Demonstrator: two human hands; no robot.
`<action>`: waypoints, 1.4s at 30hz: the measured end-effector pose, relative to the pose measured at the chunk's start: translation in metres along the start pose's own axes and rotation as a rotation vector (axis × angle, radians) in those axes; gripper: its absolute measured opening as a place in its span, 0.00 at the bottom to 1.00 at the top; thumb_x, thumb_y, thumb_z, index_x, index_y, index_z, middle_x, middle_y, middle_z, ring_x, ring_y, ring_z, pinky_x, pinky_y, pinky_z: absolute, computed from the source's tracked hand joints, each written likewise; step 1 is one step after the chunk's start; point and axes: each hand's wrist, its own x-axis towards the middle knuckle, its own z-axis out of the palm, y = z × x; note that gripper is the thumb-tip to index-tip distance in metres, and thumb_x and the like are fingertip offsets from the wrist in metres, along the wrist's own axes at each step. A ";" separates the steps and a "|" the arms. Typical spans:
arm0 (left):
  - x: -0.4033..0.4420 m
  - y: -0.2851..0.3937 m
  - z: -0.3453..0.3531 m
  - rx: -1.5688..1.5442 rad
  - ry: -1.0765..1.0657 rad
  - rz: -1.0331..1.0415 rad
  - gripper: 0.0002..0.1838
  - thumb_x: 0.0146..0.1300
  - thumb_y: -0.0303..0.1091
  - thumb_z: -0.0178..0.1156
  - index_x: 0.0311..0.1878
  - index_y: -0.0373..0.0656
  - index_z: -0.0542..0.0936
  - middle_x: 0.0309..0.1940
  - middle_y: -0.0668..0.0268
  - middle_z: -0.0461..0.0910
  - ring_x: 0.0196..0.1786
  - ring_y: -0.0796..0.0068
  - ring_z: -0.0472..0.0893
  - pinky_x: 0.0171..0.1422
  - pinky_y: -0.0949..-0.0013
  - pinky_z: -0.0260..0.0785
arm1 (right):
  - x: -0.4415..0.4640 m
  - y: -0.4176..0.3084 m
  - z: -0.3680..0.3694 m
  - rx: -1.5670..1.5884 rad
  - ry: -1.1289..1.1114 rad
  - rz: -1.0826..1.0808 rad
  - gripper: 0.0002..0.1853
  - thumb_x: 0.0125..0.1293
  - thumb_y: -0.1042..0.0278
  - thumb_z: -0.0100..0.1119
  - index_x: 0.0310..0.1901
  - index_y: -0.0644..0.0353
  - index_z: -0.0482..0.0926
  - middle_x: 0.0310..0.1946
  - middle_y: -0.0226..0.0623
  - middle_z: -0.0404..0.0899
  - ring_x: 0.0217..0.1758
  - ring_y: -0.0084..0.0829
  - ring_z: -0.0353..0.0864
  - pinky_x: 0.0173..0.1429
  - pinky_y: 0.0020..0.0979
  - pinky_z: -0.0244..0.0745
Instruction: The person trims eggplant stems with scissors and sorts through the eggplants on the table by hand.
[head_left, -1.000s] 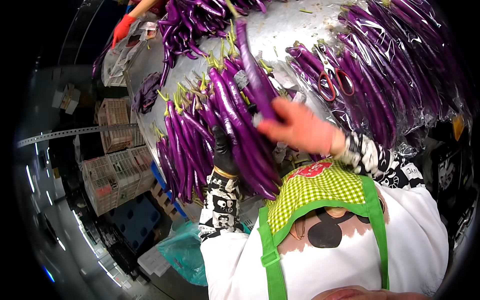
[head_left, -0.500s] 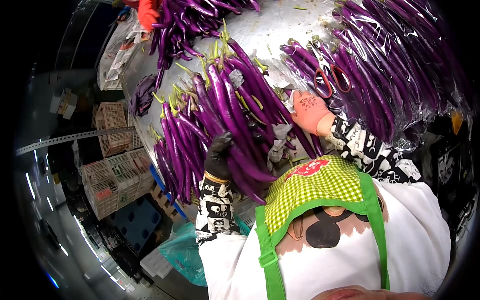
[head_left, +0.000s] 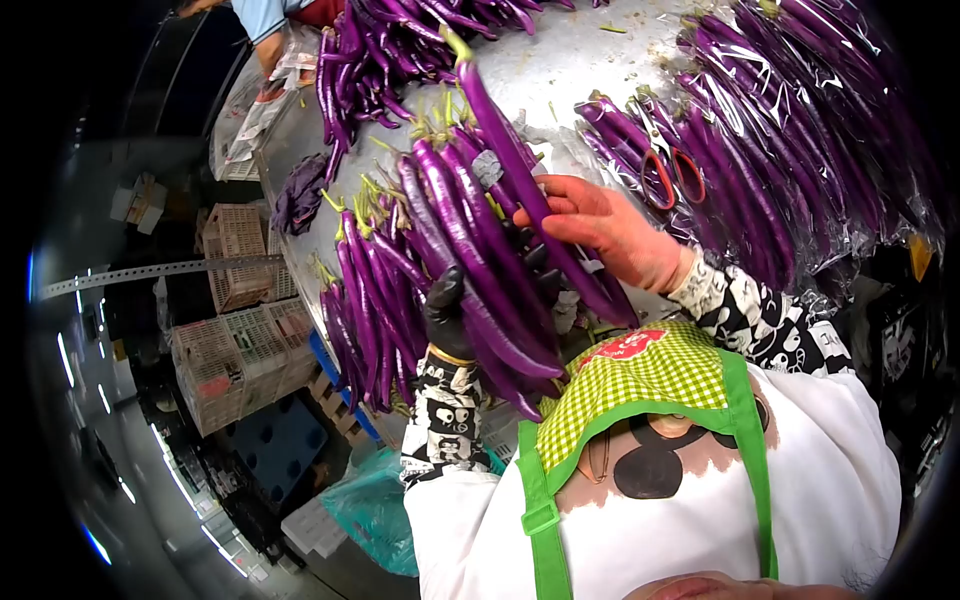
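Observation:
My left hand point(head_left: 445, 312), in a black glove, is wrapped around a bunch of long purple eggplants point(head_left: 470, 225), stems pointing away from me. Part of its fingers is hidden behind them. In an orange-red glove, my right hand point(head_left: 610, 235) grips a single long eggplant point(head_left: 492, 115) against the bunch's right side; some fingers pass behind it and the thumb lies in front. More loose eggplants point(head_left: 365, 300) lie left of the bunch. Scissors with red-and-black handles point(head_left: 657, 180) rest on plastic-wrapped eggplants point(head_left: 740, 150) to the right.
Another eggplant pile point(head_left: 355, 75) covers the far side of the metal table point(head_left: 570, 60). A dark purple crumpled glove or cloth point(head_left: 298, 195) lies at the left edge. Plastic crates point(head_left: 240, 365) stand below left. Another person's arm point(head_left: 268, 50) shows at the far left.
My right hand has moved left from beside the scissors, and now grips an eggplant raised along the bunch. My left hand keeps its hold. The other person's red-gloved hand is gone; a bare arm shows.

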 end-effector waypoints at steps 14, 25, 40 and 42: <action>0.004 -0.013 0.009 0.047 -0.011 0.157 0.37 0.65 0.48 0.62 0.72 0.39 0.67 0.67 0.51 0.74 0.67 0.54 0.75 0.77 0.50 0.62 | 0.002 0.000 0.016 -0.998 0.036 -0.228 0.26 0.76 0.51 0.57 0.63 0.66 0.75 0.64 0.50 0.71 0.67 0.47 0.71 0.71 0.40 0.66; 0.007 -0.014 0.012 0.070 0.011 0.222 0.37 0.62 0.46 0.65 0.71 0.38 0.68 0.64 0.52 0.75 0.64 0.56 0.77 0.74 0.52 0.65 | -0.016 0.022 0.043 -1.356 0.153 -0.578 0.28 0.65 0.57 0.64 0.61 0.67 0.73 0.64 0.51 0.70 0.69 0.53 0.67 0.71 0.50 0.63; 0.016 -0.002 0.013 0.090 0.026 0.251 0.39 0.57 0.43 0.70 0.70 0.38 0.69 0.60 0.54 0.78 0.61 0.59 0.79 0.70 0.55 0.68 | -0.006 -0.008 -0.052 -1.357 0.497 -0.190 0.34 0.69 0.51 0.64 0.70 0.62 0.68 0.55 0.52 0.80 0.58 0.46 0.81 0.63 0.42 0.76; 0.013 0.000 0.011 0.095 0.030 0.255 0.39 0.57 0.42 0.70 0.69 0.38 0.69 0.60 0.55 0.78 0.60 0.60 0.79 0.69 0.55 0.69 | -0.007 -0.007 -0.087 -1.717 0.516 0.175 0.38 0.65 0.43 0.64 0.69 0.60 0.67 0.55 0.58 0.78 0.59 0.52 0.79 0.66 0.46 0.73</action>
